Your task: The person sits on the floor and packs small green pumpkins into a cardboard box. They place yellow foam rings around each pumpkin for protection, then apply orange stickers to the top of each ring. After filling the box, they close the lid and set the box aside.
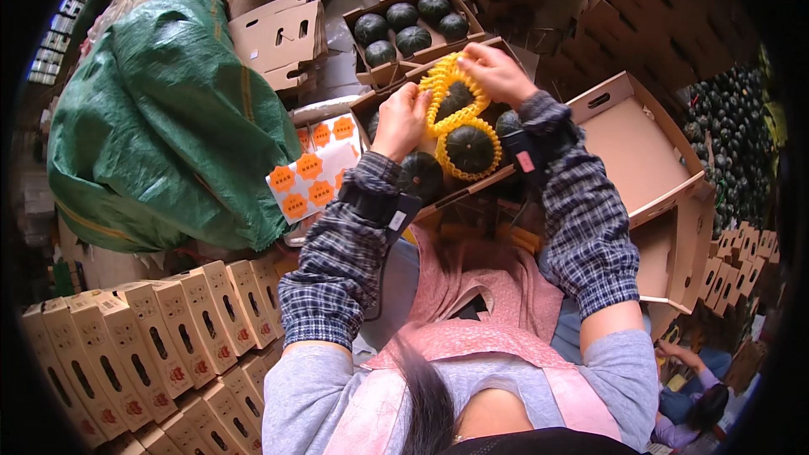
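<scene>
My left hand and my right hand pinch opposite sides of a yellow foam net sleeve, stretched open above a cardboard box of dark green squashes. Through its opening a squash shows. Just below it, nearer to me, a squash sits with a yellow net around it. Bare squashes lie on either side, one at the lower left below my left hand and one below my right wrist, partly hidden by the sleeve of my shirt.
Beyond stands a box of several bare squashes. Sheets of orange stickers lie at left beside a green woven sack. Empty cardboard trays are stacked at right. Folded cartons stand in rows lower left. A co-worker sits lower right.
</scene>
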The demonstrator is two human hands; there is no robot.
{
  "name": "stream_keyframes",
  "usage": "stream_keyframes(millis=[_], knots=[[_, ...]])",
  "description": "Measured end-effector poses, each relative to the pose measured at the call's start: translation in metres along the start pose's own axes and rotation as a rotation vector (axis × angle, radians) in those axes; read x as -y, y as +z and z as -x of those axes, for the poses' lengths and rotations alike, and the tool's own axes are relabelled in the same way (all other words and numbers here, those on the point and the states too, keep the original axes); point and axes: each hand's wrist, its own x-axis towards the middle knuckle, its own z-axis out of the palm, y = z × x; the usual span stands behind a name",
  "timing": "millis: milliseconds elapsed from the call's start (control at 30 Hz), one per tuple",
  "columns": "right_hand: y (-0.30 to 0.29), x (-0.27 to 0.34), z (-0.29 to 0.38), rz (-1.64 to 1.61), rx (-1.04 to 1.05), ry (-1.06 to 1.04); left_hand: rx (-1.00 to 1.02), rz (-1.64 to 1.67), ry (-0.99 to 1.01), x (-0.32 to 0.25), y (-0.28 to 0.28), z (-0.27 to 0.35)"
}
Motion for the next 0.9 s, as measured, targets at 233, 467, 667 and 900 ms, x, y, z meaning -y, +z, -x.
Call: stream_keyframes(millis=[233, 467, 667, 900], knots=[[0.014, 0.018, -0.016, -0.186, 0.31, 0.42, -0.033, 0.061, -0.18, 0.012, 0.017, -0.016], [0.043, 0.05, 0.107, -0.174, -0.324, 0.22, -0.012, 0.228, 0.04, 0.001, 0.004, 0.046], [0.049, 0.047, 0.104, -0.126, -0.558, 0.191, -0.111, 0.484, -0.019, 0.018, 0.024, 0.037], [0.053, -0.007, 0.101, -0.657, -0.525, 0.427, 0.093, 0.973, -0.457, 0.035, 0.033, 0.027]])
